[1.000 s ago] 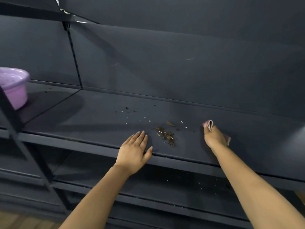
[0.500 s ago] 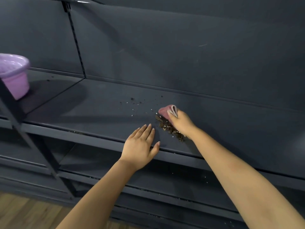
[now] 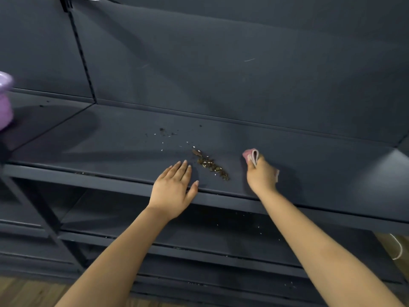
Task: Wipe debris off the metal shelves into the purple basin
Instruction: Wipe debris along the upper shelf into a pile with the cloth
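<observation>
Brown crumbs and pale grain-like flecks lie gathered in a short slanting debris pile point(image 3: 210, 166) near the front edge of the dark metal shelf point(image 3: 309, 156), and I take that pile as my landmark. Just to its left my left hand point(image 3: 174, 189) lies flat on the shelf lip, fingers straight and together, holding nothing, the fingertips close beside the pile but not in it. To the right of the pile, a little apart from it, my right hand point(image 3: 261, 173) is clenched round a folded pink cloth point(image 3: 251, 155), which pokes out past my knuckles and rests on the shelf. Up and to the left of the pile a thin scatter of loose specks point(image 3: 164, 132) is not yet gathered in. Far to the left of the pile, on the adjoining shelf section, stands the purple basin point(image 3: 4, 100), mostly cut off by the edge of the view and well apart from the debris. I judge I am in the gathering step: the dirt is heaped but none of it is near the basin. The next move, as I see it, calls for a sweep of the cloth leftward through the pile, pressed flat so the fine flecks do not slip under. The flat left hand could act as a stop or a scoop. The basin must come nearer, since the lower shelf point(image 3: 199, 231) already shows fallen specks.
</observation>
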The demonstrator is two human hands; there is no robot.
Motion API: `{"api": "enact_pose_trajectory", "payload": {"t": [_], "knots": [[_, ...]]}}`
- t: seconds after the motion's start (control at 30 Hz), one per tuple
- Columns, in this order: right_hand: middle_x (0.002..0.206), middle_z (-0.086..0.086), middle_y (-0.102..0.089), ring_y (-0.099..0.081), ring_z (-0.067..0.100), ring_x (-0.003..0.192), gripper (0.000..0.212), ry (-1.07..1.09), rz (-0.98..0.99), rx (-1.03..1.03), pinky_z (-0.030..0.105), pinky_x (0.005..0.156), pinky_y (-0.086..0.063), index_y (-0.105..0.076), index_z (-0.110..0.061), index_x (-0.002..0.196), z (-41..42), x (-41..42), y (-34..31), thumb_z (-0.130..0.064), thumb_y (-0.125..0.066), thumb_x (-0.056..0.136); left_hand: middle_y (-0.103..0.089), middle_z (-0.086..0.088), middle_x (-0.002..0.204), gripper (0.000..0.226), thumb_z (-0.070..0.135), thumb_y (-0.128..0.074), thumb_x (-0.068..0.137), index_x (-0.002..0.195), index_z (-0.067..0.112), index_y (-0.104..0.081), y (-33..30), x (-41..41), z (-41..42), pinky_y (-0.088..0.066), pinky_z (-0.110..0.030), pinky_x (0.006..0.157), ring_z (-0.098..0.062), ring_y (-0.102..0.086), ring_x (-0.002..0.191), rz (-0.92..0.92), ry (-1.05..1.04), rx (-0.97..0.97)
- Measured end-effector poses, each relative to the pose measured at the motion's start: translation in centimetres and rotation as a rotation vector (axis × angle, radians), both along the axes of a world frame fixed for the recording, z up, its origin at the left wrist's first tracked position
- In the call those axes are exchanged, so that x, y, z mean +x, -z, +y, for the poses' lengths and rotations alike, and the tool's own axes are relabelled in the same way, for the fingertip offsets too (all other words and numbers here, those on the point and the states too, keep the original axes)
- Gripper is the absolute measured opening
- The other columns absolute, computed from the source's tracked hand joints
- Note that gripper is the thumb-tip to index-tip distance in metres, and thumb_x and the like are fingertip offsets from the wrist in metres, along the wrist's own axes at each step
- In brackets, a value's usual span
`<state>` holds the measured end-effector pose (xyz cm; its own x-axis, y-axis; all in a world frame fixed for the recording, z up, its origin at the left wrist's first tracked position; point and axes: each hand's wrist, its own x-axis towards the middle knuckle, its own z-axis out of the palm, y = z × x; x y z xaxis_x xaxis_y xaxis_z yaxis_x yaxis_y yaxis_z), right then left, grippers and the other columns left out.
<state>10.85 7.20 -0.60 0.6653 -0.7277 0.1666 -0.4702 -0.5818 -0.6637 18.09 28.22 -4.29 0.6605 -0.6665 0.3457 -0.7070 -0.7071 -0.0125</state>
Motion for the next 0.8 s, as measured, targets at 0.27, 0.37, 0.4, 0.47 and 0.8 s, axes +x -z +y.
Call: {"api": "enact_pose_trajectory", "payload": {"t": [0.27,0.37,0.4,0.47,0.8], "knots": [[0.098,0.011,-0.067,-0.061,0.031,0.097,0.029,-0.007,0.049,-0.208,0.041,0.087,-0.044,-0.058,-0.009,0.099,7.9,5.4,0.0,-0.032,-0.04,0.099,-0.062,-0.015,0.126,0.064,0.043,-0.023,0.094,0.119,0.0,-0.065,0.4,0.0,0.2,-0.038,-0.035,0.101,-0.026,-0.059,0.118,0.032,-0.025,-0.039],[0.107,0.012,-0.065,-0.059,0.029,0.104,0.028,-0.103,0.021,-0.094,0.041,0.091,-0.044,-0.057,-0.007,0.108,9.7,7.1,-0.2,-0.029,-0.04,0.1,-0.068,-0.014,0.116,0.058,0.04,-0.031,0.091,0.111,0.001,-0.07,0.1,0.0,0.2,-0.049,-0.038,0.092,-0.025,-0.065,0.109,0.034,0.014,-0.047],[0.108,0.012,-0.065,-0.059,0.029,0.105,0.027,-0.144,0.011,-0.034,0.039,0.091,-0.045,-0.055,-0.007,0.11,10.2,7.5,-0.3,-0.028,-0.041,0.1,-0.068,-0.013,0.116,0.058,0.04,-0.032,0.091,0.112,0.002,-0.07,0.1,0.1,0.2,-0.049,-0.039,0.092,-0.025,-0.065,0.108,0.038,0.027,-0.043],[0.109,0.012,-0.064,-0.059,0.028,0.104,0.029,-0.209,0.006,0.051,0.034,0.086,-0.046,-0.053,-0.007,0.113,10.6,7.9,-0.7,-0.03,-0.039,0.101,-0.067,-0.013,0.117,0.058,0.04,-0.028,0.094,0.115,0.003,-0.069,0.1,0.2,0.3,-0.049,-0.039,0.093,-0.025,-0.064,0.11,0.051,0.041,-0.042],[0.11,0.011,-0.065,-0.061,0.031,0.103,0.029,-0.252,-0.063,0.011,0.039,0.088,-0.048,-0.052,-0.016,0.118,3.0,5.2,-1.5,-0.032,-0.037,0.1,-0.03,-0.009,0.153,0.111,0.061,0.033,0.079,0.145,0.004,-0.037,-0.4,0.9,1.3,-0.009,-0.029,0.114,-0.021,-0.029,0.142,0.034,0.054,-0.038]]}}
